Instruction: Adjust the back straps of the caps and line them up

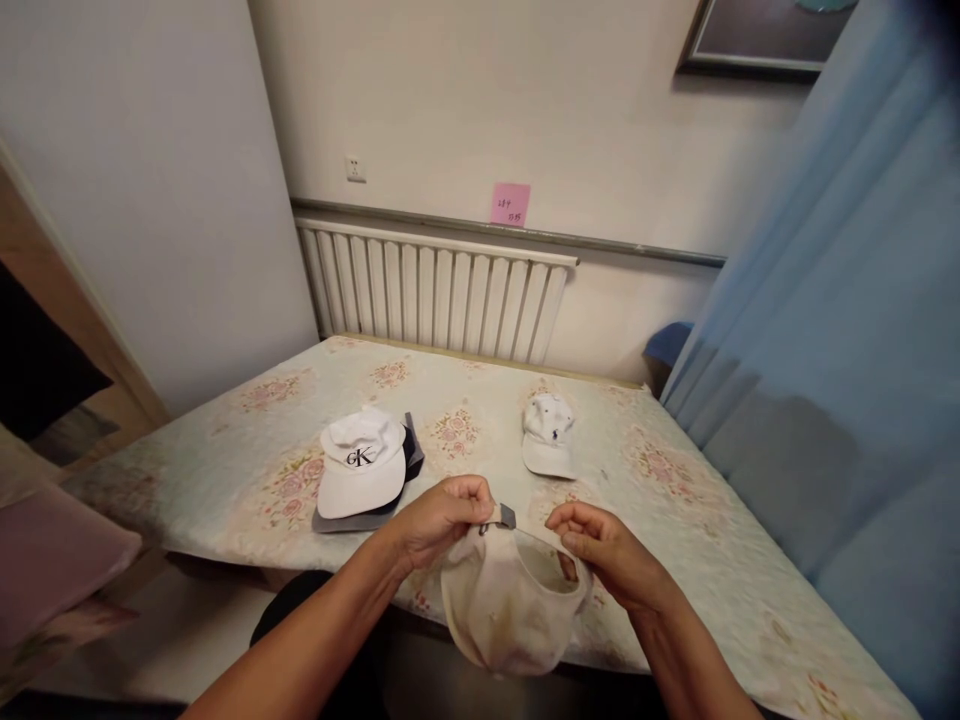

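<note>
A cream baseball cap [510,610] with brownish stains hangs between my hands, over the near edge of the table. Its back opening and strap face up. My left hand [450,510] pinches the strap end beside a grey buckle [508,516]. With thumb and fingers closed, my right hand [604,545] grips the cap's edge on the other side of the opening. To the left, a white cap with black "CK" letters [364,460] rests on a dark cap and a flat grey piece. A smaller white cap with a dark emblem [549,435] lies alone, farther back.
Floral cloth covers the table [457,390]. Behind it stand a white radiator [442,290] and a pipe [637,250] along the wall, with a pink note [511,204] above. A blue curtain [840,380] borders the right side; a pale panel [150,200] rises at left.
</note>
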`<state>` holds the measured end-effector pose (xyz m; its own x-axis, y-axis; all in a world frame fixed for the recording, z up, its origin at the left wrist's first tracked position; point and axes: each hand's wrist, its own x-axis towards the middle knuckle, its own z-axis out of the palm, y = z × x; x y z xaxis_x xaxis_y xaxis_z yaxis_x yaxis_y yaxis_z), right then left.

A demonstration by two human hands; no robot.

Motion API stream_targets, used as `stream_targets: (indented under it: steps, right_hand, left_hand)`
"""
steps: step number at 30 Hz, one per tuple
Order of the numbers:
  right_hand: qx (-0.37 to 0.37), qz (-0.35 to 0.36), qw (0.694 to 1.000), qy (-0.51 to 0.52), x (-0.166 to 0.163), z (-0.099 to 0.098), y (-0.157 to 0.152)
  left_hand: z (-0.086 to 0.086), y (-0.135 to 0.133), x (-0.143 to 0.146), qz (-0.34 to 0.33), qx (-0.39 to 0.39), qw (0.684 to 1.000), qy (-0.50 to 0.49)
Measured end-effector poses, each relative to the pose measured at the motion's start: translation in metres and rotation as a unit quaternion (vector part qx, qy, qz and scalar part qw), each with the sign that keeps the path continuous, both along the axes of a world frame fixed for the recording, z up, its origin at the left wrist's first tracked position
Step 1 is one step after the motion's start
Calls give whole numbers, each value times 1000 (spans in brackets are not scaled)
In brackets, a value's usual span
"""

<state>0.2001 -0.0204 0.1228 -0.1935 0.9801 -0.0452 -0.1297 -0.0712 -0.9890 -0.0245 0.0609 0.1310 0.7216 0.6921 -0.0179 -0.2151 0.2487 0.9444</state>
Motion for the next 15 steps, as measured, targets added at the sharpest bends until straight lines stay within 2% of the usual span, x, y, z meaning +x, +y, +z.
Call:
stream_targets:
  steps: [8, 15]
  right_hand:
    - [16, 32, 996, -84, -15, 13, 0]
    - [5, -15, 986, -164, -29, 22, 1]
  left_hand:
    - [-1, -7, 13, -25, -6, 999, 21]
    - [6, -15, 21, -27, 35, 996, 80]
